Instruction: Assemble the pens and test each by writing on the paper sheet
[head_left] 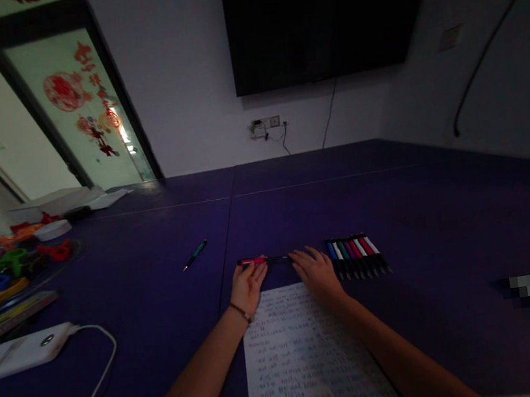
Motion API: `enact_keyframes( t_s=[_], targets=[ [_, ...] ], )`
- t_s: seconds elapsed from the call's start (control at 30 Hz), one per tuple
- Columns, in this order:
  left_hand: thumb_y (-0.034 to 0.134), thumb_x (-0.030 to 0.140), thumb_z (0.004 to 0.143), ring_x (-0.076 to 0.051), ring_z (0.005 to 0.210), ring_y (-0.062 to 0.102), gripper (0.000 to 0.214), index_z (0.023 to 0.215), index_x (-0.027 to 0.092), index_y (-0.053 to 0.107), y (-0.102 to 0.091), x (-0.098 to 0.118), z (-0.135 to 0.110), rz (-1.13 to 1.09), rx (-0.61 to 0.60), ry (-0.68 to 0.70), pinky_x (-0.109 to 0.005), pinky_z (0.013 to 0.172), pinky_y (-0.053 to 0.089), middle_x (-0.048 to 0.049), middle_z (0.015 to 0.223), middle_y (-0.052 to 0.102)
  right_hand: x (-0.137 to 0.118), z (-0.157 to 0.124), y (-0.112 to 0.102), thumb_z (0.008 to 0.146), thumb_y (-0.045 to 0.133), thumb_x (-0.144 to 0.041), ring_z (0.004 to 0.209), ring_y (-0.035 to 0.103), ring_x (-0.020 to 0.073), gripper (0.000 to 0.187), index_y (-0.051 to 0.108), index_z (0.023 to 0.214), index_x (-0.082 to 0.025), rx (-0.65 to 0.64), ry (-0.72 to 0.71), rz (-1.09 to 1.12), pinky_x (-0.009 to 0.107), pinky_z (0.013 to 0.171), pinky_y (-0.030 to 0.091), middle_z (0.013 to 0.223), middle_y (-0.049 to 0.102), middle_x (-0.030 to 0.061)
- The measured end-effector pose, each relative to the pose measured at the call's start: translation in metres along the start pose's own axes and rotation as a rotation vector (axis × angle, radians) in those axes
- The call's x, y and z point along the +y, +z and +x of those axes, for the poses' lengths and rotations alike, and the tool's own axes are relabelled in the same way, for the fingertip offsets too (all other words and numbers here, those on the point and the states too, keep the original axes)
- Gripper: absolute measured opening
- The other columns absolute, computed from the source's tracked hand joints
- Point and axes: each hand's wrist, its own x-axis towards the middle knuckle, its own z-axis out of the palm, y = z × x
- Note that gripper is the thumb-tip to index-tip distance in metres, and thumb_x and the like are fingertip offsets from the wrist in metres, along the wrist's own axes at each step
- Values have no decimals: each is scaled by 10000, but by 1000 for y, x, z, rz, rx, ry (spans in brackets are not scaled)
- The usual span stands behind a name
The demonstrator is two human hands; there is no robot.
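A red pen (261, 260) lies crosswise on the dark blue table (394, 206), just beyond a handwritten sheet of paper (302, 357). My left hand (248, 286) rests on the table with its fingertips on the pen's left end; a thin band circles the wrist. My right hand (315, 272) lies flat at the paper's top right corner, fingers stretched toward the pen's dark right end. A row of several pens (358, 255) lies side by side just right of my right hand. A green pen (195, 255) lies alone to the left.
A white device (23, 351) with a white cable (97, 386) sits at the front left. Coloured plastic items (4, 271) and a ruler (10, 316) crowd the left edge. White sheets (68, 201) lie at the back left. A black screen (323, 16) hangs on the far wall.
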Motion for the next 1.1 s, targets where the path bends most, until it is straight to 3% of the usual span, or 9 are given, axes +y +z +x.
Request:
enact_keyframes(
  t_s=[0.1,0.17,0.33,0.53,0.63,0.87,1.1],
  targets=[
    [572,73,684,-163,782,617,127,683,155,475,-3,1,3,-38,51,14,-341,831,439,-53,763,650,0,-1,5,799,403,-259,1165,313,275,263,597,976,-262,-88,-99,-108,565,932,145,1132,550,26],
    [573,68,682,-165,784,617,133,681,155,473,-4,1,3,-41,68,16,-341,823,445,-53,760,650,-1,-1,7,785,432,-227,1149,338,259,227,616,914,-259,-145,-151,-93,562,938,122,1090,578,11],
    [562,66,691,-160,757,621,120,682,153,479,-2,1,3,-32,80,1,-336,810,452,-54,741,649,-1,3,4,735,503,-158,998,457,212,250,601,954,-229,-142,-153,-32,420,860,292,1008,615,38],
    [583,83,679,-157,752,619,133,660,152,471,-2,0,2,-25,64,3,-340,822,443,-59,747,649,-4,3,2,737,492,-123,892,492,211,201,643,823,-224,-124,-124,-14,380,779,335,867,653,39],
    [592,91,673,-151,743,618,129,667,150,478,-3,-1,3,-8,69,23,-342,829,438,-56,747,647,-4,3,2,742,458,-116,843,523,192,220,637,827,-211,-58,-100,94,348,762,375,855,648,44],
    [589,73,661,-152,736,619,152,622,151,464,-7,0,6,-21,103,44,-353,846,424,-35,692,645,4,5,1,757,429,-208,757,573,167,195,619,794,-183,280,85,478,291,707,457,796,622,60],
    [585,80,668,-157,753,619,116,668,147,491,-4,0,3,15,67,17,-353,858,417,-45,731,652,-4,4,-3,759,451,-239,757,579,164,183,624,781,-182,254,-5,540,290,712,464,793,620,67]
  ],
)
